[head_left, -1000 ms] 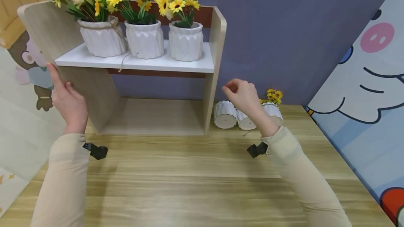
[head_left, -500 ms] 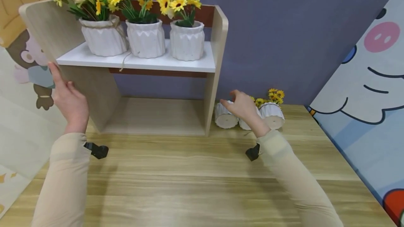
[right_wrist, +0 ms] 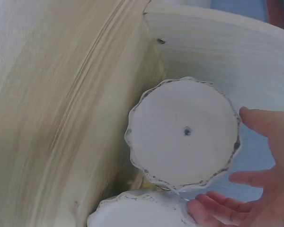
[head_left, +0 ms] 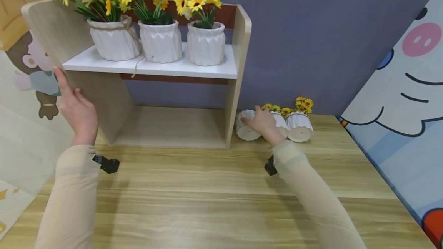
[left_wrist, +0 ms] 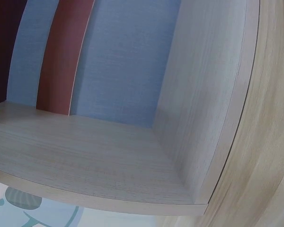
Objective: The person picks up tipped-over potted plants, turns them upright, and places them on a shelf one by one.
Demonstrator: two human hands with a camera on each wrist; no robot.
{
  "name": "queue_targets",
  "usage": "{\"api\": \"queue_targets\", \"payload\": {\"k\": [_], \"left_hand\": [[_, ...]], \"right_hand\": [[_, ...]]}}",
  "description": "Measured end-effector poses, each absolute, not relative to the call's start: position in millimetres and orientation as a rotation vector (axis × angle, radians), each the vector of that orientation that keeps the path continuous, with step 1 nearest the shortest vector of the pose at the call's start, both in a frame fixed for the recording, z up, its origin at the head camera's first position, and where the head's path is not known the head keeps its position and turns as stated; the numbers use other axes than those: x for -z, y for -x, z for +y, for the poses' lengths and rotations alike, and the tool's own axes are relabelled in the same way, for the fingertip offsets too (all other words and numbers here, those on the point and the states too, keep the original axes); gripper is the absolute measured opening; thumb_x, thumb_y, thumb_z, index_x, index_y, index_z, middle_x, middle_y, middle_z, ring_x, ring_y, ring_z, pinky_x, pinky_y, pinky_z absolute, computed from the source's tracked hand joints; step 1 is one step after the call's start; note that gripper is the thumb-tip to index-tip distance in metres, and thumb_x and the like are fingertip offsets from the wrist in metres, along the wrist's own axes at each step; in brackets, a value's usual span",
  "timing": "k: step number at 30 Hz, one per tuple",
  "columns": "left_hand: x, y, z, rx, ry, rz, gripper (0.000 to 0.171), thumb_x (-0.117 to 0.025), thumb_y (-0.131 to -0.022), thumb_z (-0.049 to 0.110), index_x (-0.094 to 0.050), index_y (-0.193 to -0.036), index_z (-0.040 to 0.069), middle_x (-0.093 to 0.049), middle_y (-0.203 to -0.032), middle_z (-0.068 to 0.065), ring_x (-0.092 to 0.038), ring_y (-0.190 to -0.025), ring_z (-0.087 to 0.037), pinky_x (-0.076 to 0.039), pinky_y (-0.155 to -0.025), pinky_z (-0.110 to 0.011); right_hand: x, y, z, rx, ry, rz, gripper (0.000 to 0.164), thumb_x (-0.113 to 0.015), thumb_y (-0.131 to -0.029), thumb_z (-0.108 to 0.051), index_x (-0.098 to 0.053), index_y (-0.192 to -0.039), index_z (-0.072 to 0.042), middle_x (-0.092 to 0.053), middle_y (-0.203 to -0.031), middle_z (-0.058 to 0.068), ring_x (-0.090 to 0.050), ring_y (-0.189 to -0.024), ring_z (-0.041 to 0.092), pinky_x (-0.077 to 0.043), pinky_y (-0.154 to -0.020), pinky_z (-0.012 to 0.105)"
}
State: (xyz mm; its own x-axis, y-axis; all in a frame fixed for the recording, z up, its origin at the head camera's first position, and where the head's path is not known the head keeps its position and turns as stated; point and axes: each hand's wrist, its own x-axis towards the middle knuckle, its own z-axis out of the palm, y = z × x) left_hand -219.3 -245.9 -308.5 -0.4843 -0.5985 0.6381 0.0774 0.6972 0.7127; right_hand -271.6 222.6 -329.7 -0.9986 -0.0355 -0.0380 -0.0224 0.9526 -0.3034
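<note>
My left hand (head_left: 79, 110) rests along the left side panel of a small wooden shelf unit (head_left: 238, 95), index finger extended up. In the left wrist view only a sliver of that hand shows at the panel's edge. At the shelf's right side, my right hand (head_left: 261, 122) reaches over a white fluted flowerpot (head_left: 248, 133) lying on its side. The right wrist view shows the pot's round base (right_wrist: 180, 137), with the thumb tip right at its rim and the other fingers spread below. Beside it lie a second white pot (head_left: 279, 120) and a third (head_left: 300, 133) with yellow flowers.
On the upper white board (head_left: 149, 71) stand three white pots: a twine-tied one (head_left: 114, 43) with mixed flowers, a middle one (head_left: 160, 43) and a right one (head_left: 206, 45) with yellow flowers. The wooden table (head_left: 194, 195) extends in front; a grey-blue wall (head_left: 297, 37) stands behind.
My right hand has moved down and left from above the lying pots to the leftmost one, its fingers spreading apart. My left hand has stayed at the shelf's side panel.
</note>
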Motion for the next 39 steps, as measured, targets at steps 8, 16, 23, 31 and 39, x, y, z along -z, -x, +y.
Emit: {"api": "queue_targets", "payload": {"k": [8, 16, 23, 31, 39], "left_hand": [[309, 220, -248, 0.872, -0.405, -1.918, 0.049, -0.027, -0.098, 0.024, -0.015, -0.146, 0.027, -0.051, -0.118, -0.018, -0.045, -0.097, -0.029, -0.032, -0.102, -0.03], [308, 221, -248, 0.889, -0.418, -1.92, 0.05, -0.027, -0.098, 0.024, -0.015, -0.146, 0.028, -0.051, -0.117, -0.018, -0.045, -0.099, -0.028, -0.031, -0.103, -0.028], [308, 220, -247, 0.882, -0.431, -1.931, 0.049, -0.026, -0.098, 0.025, -0.014, -0.146, 0.028, -0.051, -0.108, -0.021, -0.045, -0.1, -0.029, -0.032, -0.102, -0.03], [308, 219, -245, 0.874, -0.427, -1.933, 0.05, -0.026, -0.098, 0.025, -0.014, -0.146, 0.028, -0.05, -0.122, -0.015, -0.044, -0.097, -0.029, -0.03, -0.103, -0.027], [308, 219, -247, 0.894, -0.44, -1.966, 0.05, -0.024, -0.098, 0.028, -0.009, -0.146, 0.031, -0.032, -0.144, 0.011, -0.047, -0.107, -0.03, -0.022, -0.106, -0.02]], "right_hand": [[334, 281, 219, 0.396, 0.066, 3.011, 0.086, -0.052, -0.081, -0.056, -0.023, -0.142, -0.002, -0.026, -0.139, 0.033, -0.038, -0.117, 0.047, -0.041, -0.086, 0.055], [330, 283, 218, 0.394, 0.081, 2.933, 0.082, -0.049, -0.084, -0.052, -0.02, -0.144, -0.006, -0.022, -0.144, 0.029, -0.022, -0.128, 0.049, -0.029, -0.096, 0.06], [328, 284, 216, 0.43, 0.122, 2.935, 0.079, -0.053, -0.084, -0.047, -0.024, -0.141, -0.001, -0.022, -0.14, 0.034, -0.026, -0.125, 0.05, -0.033, -0.096, 0.057], [331, 274, 217, 0.587, 0.189, 2.983, 0.076, -0.064, -0.079, -0.044, -0.033, -0.136, -0.003, -0.026, -0.138, 0.033, -0.035, -0.118, 0.049, -0.038, -0.09, 0.055], [339, 252, 214, 0.625, 0.317, 3.084, 0.078, -0.071, -0.075, -0.04, -0.034, -0.134, -0.006, -0.045, -0.121, 0.033, -0.045, -0.109, 0.046, -0.043, -0.083, 0.052]]}}
